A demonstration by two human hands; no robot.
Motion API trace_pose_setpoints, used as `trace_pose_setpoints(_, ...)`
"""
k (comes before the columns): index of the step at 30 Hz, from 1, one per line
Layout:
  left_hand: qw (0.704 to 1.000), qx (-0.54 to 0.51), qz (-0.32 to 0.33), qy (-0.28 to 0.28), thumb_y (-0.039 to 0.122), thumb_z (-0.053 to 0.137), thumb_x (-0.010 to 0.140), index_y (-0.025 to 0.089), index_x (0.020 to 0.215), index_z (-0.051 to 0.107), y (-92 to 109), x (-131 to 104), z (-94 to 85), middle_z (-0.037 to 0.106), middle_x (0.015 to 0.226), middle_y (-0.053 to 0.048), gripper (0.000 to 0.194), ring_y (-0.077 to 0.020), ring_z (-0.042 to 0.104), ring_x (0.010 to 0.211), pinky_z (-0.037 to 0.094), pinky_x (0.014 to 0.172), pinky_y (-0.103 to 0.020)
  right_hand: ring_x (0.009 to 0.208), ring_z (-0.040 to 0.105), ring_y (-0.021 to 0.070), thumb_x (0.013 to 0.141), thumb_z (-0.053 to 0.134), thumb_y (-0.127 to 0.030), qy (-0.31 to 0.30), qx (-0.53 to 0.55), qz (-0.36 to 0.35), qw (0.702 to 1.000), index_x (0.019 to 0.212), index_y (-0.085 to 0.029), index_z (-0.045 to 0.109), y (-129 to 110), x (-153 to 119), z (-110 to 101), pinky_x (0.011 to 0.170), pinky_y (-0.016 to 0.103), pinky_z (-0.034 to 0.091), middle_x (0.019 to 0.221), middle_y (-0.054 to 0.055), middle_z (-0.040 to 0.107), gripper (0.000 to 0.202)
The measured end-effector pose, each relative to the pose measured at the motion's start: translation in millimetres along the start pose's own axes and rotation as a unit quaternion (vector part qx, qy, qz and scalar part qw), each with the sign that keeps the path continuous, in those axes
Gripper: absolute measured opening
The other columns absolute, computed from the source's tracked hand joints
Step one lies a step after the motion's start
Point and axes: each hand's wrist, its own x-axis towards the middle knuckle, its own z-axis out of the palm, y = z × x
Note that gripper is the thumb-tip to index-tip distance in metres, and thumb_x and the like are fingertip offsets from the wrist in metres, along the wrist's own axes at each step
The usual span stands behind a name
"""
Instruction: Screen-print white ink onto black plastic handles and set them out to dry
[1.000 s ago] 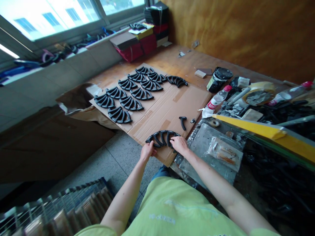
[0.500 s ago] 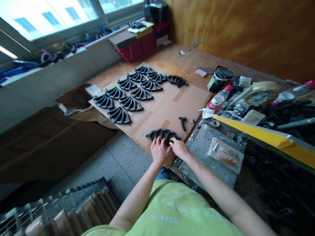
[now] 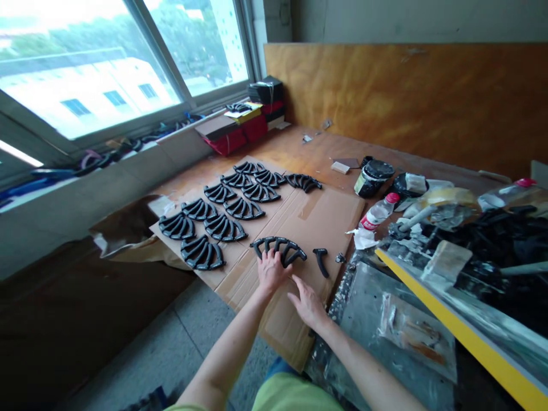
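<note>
Under the left hand (image 3: 273, 269), near the middle of the cardboard (image 3: 285, 322), one fan (image 3: 286, 242) of black handles, with heads along the far side and stems toward the palm. Spread fingers over the stems, apparently to hold the handles together as one set. Closed on any handle or merely resting: cannot tell, with undersides hidden. At the right hand (image 3: 309, 302), nothing grasped: loosely extended fingers above bare cardboard toward the near corner, just beside the left hand and apart from the fan, seemingly close by for support.

Between the fan and the right edge, one loose handle (image 3: 321, 261), untouched, apparently set apart as a single. Just beyond, near the same edge, one small scrap (image 3: 340, 258).

From the left corner to the far corner, ten further fans (image 3: 225, 228), closely packed and facing alike, presumably to save room and ease counting. At the far edge, just beside these, one curved row (image 3: 303, 182). Handles per fan: not countable with certainty.

Off the cardboard, past the right corner: one black pot (image 3: 373, 178) and two bottles (image 3: 379, 212). Beside the right edge, toward the near corner, one clear bag (image 3: 417, 334). All probably clear of the cardboard to spare space for fans.
</note>
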Motion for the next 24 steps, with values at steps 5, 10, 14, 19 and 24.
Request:
trace_pose_setpoints(5, 0.997, -0.019, 0.07, -0.002, 0.057, 0.062, 0.073, 0.021, 0.111, 0.064, 23, 137, -5.1, 0.058, 0.127, -0.011, 0.052, -0.0322, 0.046, 0.12, 0.037, 0.1, -0.046, 0.116, 0.056, 0.0235, 0.087, 0.054, -0.015, 0.04, -0.114, 0.015, 0.993, 0.126, -0.018, 0.06, 7, 29, -17, 0.099, 0.036, 0.043, 0.121, 0.01, 0.064, 0.039)
trace_pose_setpoints(10, 0.994, -0.001, 0.097, -0.041, 0.062, 0.056, 0.076, 0.023, 0.116, 0.06, 49, 238, 1.1, 0.055, 0.131, -0.011, 0.057, -0.0324, 0.044, 0.122, 0.033, 0.102, -0.049, 0.108, 0.056, 0.0267, 0.09, 0.051, -0.017, 0.1, -0.255, 0.096, 0.957, 0.106, -0.022, 0.067, 19, 56, -44, 0.093, 0.04, 0.045, 0.11, 0.011, 0.062, 0.023)
trace_pose_setpoints(14, 0.994, 0.012, 0.091, -0.062, 0.062, 0.058, 0.073, 0.021, 0.116, 0.061, 50, 282, 13.4, 0.057, 0.127, -0.015, 0.06, -0.0353, 0.046, 0.12, 0.034, 0.099, -0.052, 0.106, 0.058, 0.0267, 0.089, 0.051, -0.013, 0.082, -0.287, 0.133, 0.945, 0.103, -0.02, 0.067, 29, 60, -43, 0.087, 0.038, 0.049, 0.118, 0.012, 0.058, 0.023)
trace_pose_setpoints(19, 0.992, 0.028, 0.1, -0.067, 0.061, 0.058, 0.072, 0.017, 0.114, 0.062, 41, 305, 25.9, 0.058, 0.123, -0.017, 0.061, -0.038, 0.045, 0.12, 0.029, 0.102, -0.057, 0.111, 0.059, 0.025, 0.09, 0.046, -0.009, 0.082, -0.273, 0.134, 0.949, 0.111, -0.019, 0.066, 40, 56, -31, 0.093, 0.037, 0.049, 0.129, 0.013, 0.054, 0.031)
trace_pose_setpoints(24, 0.989, 0.039, 0.119, -0.082, 0.065, 0.055, 0.073, 0.019, 0.116, 0.06, 36, 309, 30.2, 0.058, 0.124, -0.017, 0.063, -0.0376, 0.044, 0.121, 0.027, 0.103, -0.057, 0.117, 0.058, 0.025, 0.089, 0.043, -0.008, 0.097, -0.253, 0.125, 0.955, 0.112, -0.02, 0.065, 50, 51, -24, 0.098, 0.037, 0.049, 0.133, 0.012, 0.053, 0.034)
